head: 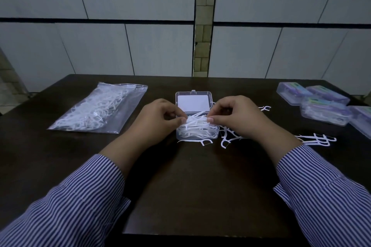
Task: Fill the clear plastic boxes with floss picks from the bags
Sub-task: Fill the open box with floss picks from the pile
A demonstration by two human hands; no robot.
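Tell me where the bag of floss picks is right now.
In the head view, the bag of floss picks lies flat on the dark table, on the person's left, beyond the left hand and left of the open clear box.

Loose picks (227, 136) beside open box (192, 104)
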